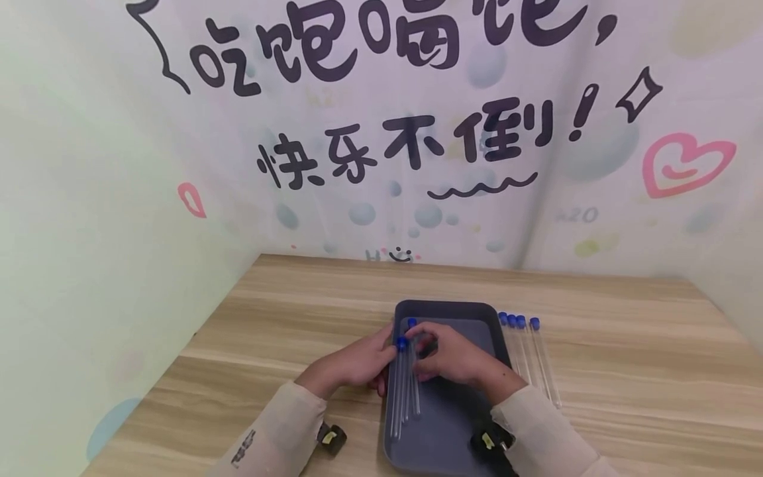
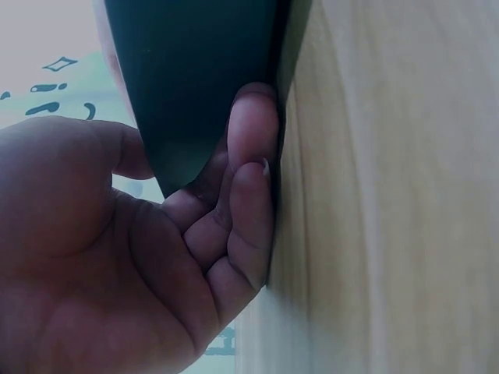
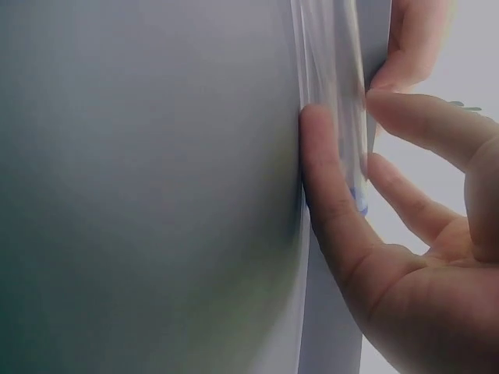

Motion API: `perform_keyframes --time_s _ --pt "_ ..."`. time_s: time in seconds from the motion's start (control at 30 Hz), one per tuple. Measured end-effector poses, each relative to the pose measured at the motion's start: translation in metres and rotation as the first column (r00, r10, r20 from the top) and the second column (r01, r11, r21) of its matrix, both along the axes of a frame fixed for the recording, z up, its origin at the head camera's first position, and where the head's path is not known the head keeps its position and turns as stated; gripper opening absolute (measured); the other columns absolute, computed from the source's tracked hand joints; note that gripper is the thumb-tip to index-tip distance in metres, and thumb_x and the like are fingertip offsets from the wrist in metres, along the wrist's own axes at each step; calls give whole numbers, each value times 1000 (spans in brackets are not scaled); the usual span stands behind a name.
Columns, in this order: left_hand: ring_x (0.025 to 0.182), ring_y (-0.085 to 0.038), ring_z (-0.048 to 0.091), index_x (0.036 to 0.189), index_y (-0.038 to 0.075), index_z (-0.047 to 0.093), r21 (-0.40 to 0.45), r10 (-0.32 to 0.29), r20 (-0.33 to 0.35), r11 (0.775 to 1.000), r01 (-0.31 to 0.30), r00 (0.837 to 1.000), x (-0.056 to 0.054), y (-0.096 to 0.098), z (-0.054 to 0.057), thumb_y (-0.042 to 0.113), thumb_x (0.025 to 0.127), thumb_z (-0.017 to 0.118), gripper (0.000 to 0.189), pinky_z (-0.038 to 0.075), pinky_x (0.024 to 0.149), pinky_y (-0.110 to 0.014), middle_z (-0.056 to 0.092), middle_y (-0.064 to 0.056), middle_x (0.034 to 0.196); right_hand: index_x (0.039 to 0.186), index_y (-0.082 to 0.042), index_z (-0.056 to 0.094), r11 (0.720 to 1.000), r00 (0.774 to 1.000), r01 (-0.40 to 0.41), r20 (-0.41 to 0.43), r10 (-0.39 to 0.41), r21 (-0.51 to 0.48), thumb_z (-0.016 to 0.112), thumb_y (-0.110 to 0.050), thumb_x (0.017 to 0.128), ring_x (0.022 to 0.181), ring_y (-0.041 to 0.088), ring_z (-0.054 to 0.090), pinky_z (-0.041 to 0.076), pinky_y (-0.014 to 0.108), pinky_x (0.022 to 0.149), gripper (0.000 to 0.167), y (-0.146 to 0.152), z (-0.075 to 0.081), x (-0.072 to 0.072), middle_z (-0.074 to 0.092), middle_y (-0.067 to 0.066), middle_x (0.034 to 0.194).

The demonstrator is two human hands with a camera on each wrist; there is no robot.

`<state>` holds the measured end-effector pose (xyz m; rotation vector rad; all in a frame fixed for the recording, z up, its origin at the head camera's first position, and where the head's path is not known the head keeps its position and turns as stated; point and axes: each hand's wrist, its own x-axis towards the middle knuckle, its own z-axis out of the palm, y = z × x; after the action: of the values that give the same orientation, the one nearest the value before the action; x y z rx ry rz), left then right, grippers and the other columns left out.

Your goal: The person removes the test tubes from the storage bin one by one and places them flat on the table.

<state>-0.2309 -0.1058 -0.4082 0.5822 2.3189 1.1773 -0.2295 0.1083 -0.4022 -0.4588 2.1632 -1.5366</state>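
Several clear test tubes with blue caps [image 1: 398,394] lie lengthwise along the left side of a dark grey tray [image 1: 447,430]. My left hand [image 1: 360,358] grips the tray's left wall. In the left wrist view its thumb is at the rim and its fingers curl against the tray's outer side [image 2: 195,70], low by the tabletop. Over the tray, my right hand [image 1: 450,354] pinches at the tubes near their caps. The right wrist view shows its fingers on both sides of the tubes [image 3: 345,70]; how many it holds I cannot tell.
To the right of the tray, several more blue-capped tubes [image 1: 539,354] lie on the wooden table [image 1: 286,298], caps toward the back. A printed cloth [image 1: 369,218] with dark writing hangs behind the table. Pale sheeting [image 1: 89,232] stands at the left.
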Motion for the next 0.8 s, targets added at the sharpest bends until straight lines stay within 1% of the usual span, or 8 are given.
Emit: perform_keyframes --time_s 0.23,0.4,0.6,0.8 --pt "53 -22 65 160 23 18 5 -3 -6 1000 3 1000 0 0 0 18 108 32 54 53 51 -34 64 -8 66 134 2 52 1000 1000 15 -15 -15 -7 70 8 85 77 22 72 62 38 71 53 0 0 0 50 22 116" --pt "53 -22 65 161 22 14 1 4 -1 1000 -4 1000 0 -1 0 19 108 32 56 54 52 -34 64 -8 66 135 0 51 1000 999 29 -28 -29 6 70 7 85 75 22 71 62 38 70 54 -1 1 0 50 22 117" --pt "54 -21 66 161 22 13 -8 6 -1 1000 -6 1000 -2 0 0 19 108 31 56 54 52 -33 65 -7 65 136 -1 51 998 998 57 -28 -57 15 69 7 85 74 22 71 62 38 70 55 -2 3 0 50 22 121" --pt "53 -22 66 162 21 11 -2 11 9 1000 -11 1000 -2 0 0 19 108 31 57 53 52 -32 65 -8 65 135 0 50 996 996 83 -42 -84 -33 71 4 86 77 21 70 62 39 70 54 -1 3 -1 49 23 119"
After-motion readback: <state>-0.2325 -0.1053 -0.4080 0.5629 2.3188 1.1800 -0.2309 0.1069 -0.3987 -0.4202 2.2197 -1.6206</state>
